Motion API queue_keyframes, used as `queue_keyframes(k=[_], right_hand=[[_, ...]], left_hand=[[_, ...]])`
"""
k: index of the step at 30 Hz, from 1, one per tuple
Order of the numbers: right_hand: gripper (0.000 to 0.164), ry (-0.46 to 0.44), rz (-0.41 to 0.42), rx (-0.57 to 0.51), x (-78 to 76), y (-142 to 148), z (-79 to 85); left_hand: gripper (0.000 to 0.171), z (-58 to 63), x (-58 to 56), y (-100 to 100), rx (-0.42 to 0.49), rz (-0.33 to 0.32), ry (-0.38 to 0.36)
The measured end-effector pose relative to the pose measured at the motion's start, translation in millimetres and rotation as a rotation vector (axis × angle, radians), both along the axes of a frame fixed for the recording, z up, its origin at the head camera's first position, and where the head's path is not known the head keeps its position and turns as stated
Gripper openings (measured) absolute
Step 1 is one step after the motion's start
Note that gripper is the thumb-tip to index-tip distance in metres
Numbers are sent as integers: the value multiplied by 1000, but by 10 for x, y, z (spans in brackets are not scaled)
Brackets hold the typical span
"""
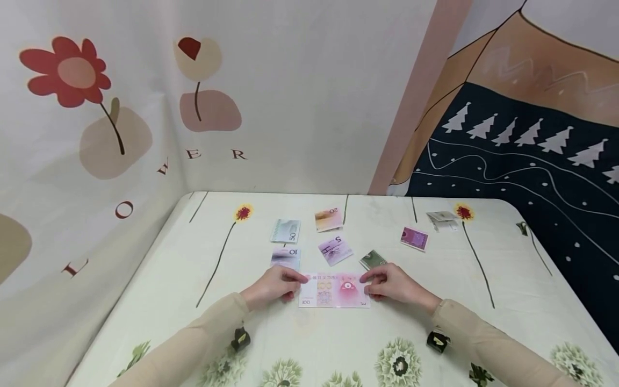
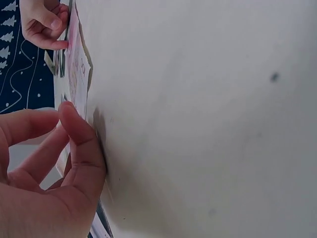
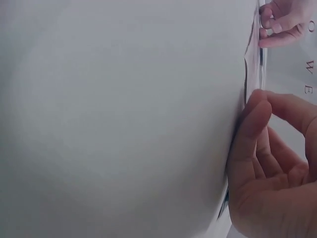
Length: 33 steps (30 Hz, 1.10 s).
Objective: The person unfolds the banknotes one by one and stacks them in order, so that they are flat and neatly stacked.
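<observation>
A pink banknote (image 1: 333,291) marked 100 lies flat-looking and unfolded between the two hands, close over the table. My left hand (image 1: 274,286) pinches its left edge between thumb and forefinger. At the opposite edge, my right hand (image 1: 394,285) pinches it the same way. In the left wrist view the note (image 2: 78,67) appears nearly edge-on, a little bent along its side. Just beyond the hands are a bluish-violet 10 note (image 1: 286,258), a purple 5 note (image 1: 336,250) and a green folded note (image 1: 373,260), partly hidden by the right hand.
Farther back on the flower-printed tablecloth (image 1: 193,344) lie a pale green 50 note (image 1: 286,230), an orange-brown 20 note (image 1: 328,219), a magenta note (image 1: 414,238) and a folded greyish note (image 1: 442,220). Printed fabric (image 1: 309,97) hangs behind the table and along the left.
</observation>
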State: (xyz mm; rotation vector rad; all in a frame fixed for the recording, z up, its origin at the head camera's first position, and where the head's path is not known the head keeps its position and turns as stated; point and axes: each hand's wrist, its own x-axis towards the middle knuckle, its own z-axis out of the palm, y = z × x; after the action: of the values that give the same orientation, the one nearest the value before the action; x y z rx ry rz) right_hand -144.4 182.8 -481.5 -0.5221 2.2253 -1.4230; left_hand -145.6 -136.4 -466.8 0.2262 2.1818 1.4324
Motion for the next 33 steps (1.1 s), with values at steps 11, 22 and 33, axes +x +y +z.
queue_keyframes(k=[11, 22, 33], right_hand=[[25, 35, 11, 21, -60, 36, 126], [28, 50, -20, -4, -174, 97, 201], [25, 77, -44, 18, -312, 32, 250]], left_hand=[[22, 32, -61, -79, 34, -65, -14], [22, 72, -174, -218, 67, -26, 4], [25, 98, -255, -453, 69, 58, 26]])
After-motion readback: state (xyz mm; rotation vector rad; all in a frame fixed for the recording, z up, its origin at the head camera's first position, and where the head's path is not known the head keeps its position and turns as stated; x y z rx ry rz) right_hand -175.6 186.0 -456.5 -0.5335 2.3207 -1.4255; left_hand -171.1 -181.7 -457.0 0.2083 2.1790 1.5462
